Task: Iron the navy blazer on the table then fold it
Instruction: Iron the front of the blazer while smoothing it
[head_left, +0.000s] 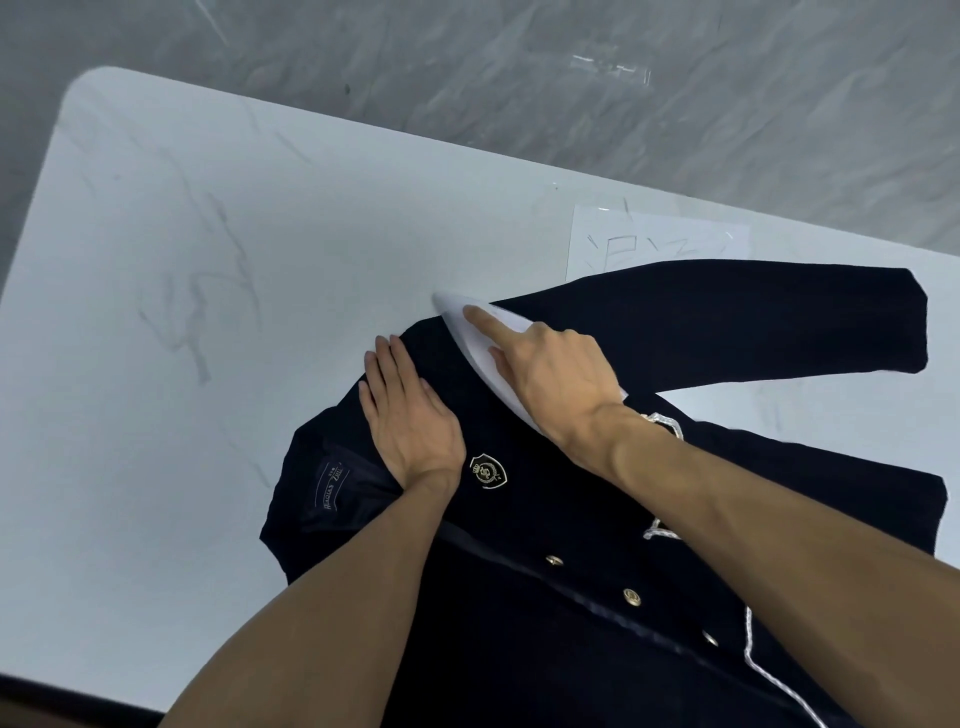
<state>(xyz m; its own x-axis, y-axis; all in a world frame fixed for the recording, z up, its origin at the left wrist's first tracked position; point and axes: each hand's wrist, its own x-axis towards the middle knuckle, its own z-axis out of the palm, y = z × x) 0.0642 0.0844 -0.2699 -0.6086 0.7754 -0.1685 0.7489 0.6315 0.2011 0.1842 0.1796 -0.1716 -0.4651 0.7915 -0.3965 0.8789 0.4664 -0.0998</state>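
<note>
The navy blazer (545, 545) lies spread on the white marble table (208, 260), its crest badge (487, 470) and gold buttons facing up and one sleeve (753, 322) stretched to the right. My left hand (410, 415) presses flat on the shoulder area beside the collar, fingers straight. My right hand (556, 374) grips a white iron (467, 322), index finger stretched along its top. The iron's pointed tip sits at the blazer's shoulder edge and pokes onto the bare table. Much of the iron is hidden under my hand.
A white sheet of paper (654, 239) with markings is taped to the table behind the sleeve. A white cord (753, 660) trails over the blazer at the lower right. The table's far edge meets a grey marbled floor (519, 67). Bare tabletop spreads to the left.
</note>
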